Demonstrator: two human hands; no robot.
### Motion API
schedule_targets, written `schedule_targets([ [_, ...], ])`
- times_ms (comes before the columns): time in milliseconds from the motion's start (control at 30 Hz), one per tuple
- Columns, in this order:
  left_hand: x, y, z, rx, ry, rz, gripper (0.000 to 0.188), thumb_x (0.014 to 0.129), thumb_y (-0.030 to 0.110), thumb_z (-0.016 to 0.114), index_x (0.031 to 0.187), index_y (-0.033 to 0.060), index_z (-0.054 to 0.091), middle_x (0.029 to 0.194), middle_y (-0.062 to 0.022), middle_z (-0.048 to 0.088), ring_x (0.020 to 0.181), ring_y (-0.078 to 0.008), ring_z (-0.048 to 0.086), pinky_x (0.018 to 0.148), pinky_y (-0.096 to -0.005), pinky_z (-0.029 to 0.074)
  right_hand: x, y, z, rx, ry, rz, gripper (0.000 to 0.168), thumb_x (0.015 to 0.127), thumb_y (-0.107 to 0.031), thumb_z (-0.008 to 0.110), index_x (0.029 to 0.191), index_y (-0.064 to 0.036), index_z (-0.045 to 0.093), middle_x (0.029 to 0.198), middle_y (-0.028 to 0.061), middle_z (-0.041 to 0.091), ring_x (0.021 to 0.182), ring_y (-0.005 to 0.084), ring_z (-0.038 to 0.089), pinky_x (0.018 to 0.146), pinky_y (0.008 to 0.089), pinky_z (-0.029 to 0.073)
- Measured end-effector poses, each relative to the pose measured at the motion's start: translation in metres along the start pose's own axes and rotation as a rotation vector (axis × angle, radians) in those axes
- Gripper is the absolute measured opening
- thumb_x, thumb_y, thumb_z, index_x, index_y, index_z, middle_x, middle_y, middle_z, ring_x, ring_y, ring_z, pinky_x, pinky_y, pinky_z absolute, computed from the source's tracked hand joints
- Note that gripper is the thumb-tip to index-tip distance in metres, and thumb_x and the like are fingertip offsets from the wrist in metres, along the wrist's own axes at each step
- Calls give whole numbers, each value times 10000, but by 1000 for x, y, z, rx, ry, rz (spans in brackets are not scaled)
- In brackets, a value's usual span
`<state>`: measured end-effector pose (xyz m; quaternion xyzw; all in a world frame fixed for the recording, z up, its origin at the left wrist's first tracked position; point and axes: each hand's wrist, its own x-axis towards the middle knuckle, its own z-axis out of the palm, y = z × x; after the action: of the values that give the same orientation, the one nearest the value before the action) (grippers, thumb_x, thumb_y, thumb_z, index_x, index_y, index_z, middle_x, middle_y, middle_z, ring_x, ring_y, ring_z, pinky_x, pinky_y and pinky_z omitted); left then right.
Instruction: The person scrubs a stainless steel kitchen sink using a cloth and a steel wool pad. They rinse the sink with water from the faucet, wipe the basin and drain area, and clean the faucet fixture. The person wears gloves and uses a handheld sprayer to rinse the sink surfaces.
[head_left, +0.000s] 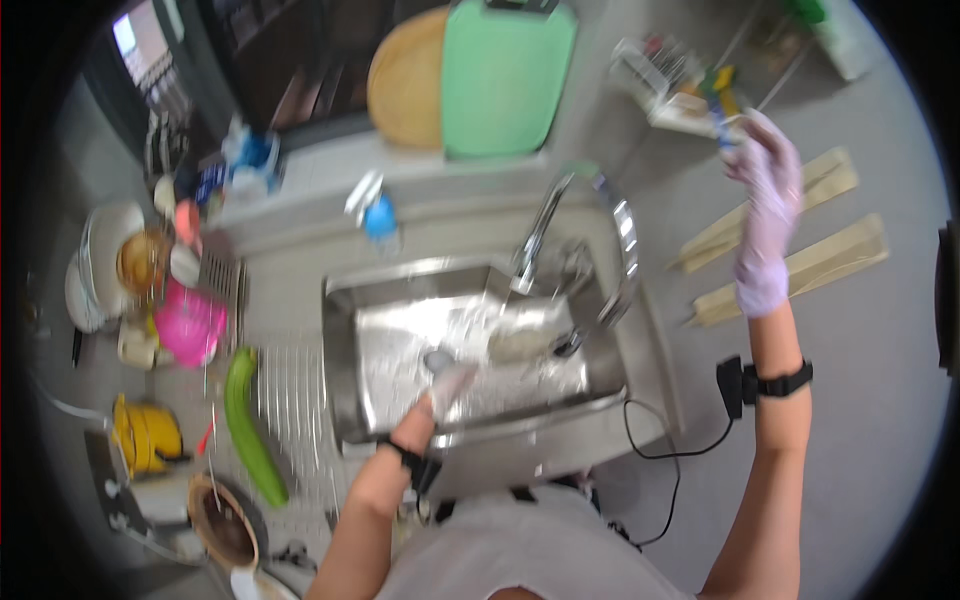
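My left hand (454, 384), in a thin translucent glove, reaches down into a stainless-steel sink (341, 375). Blur hides its fingers, and I cannot tell whether they hold anything. Beyond it in the sink lies a pale, elongated object (521, 345), too blurred to name surely. The dark end of a curved chrome faucet spout (626, 229) is close beside that object. My right hand (772, 172), in a pinkish translucent glove, is raised at the upper right. Its fingers close around a small blue item (724, 135) beside a white holder (679, 112) of small things.
Two beige strips (799, 259) lie on the grey counter near my right forearm. A green cutting board (506, 79) overlaps a round wooden board (409, 82) at the back. Left are a long green gourd (251, 427), a yellow container (146, 435) and stacked bowls (112, 255). Cables trail from my wristbands.
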<state>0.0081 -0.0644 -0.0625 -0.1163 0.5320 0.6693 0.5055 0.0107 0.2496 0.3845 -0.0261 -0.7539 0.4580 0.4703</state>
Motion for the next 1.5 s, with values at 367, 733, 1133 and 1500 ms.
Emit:
schedule_targets([
  [367, 73, -42, -103, 1468, 236, 359, 203, 815, 145, 508, 931, 57, 651, 861, -131, 643, 739, -240, 612, 697, -369, 469, -326, 215, -34, 790, 43, 1888, 115, 840, -48, 527, 932, 22, 538, 768, 117, 580, 687, 210, 551, 710, 347, 507],
  [733, 153, -23, 60, 1454, 629, 717, 429, 757, 236, 654, 1153, 104, 561, 1150, -136, 577, 1097, -306, 528, 900, -376, 429, -355, 255, 30, 1096, 347, 1732, 326, 920, -212, 465, 1143, 21, 516, 1148, 198, 553, 1100, 319, 519, 963, 426, 448],
  [1133, 93, -19, 123, 575, -5, -67, 510, 883, 484, 461, 1110, 40, 566, 757, -113, 627, 593, -191, 598, 540, -317, 488, -410, 331, -5, 695, -525, 1574, 452, 862, -364, 531, 1216, -88, 480, 1165, 122, 537, 1048, 307, 527, 880, 519, 425],
  [1500, 40, -33, 84, 698, 347, 205, 455, 941, 362, 322, 1105, 6, 553, 944, -201, 633, 878, -356, 599, 770, -399, 469, -339, 311, 0, 117, -545, 1581, 212, 904, -219, 490, 1045, -72, 550, 974, 65, 616, 868, 221, 602, 723, 365, 514],
])
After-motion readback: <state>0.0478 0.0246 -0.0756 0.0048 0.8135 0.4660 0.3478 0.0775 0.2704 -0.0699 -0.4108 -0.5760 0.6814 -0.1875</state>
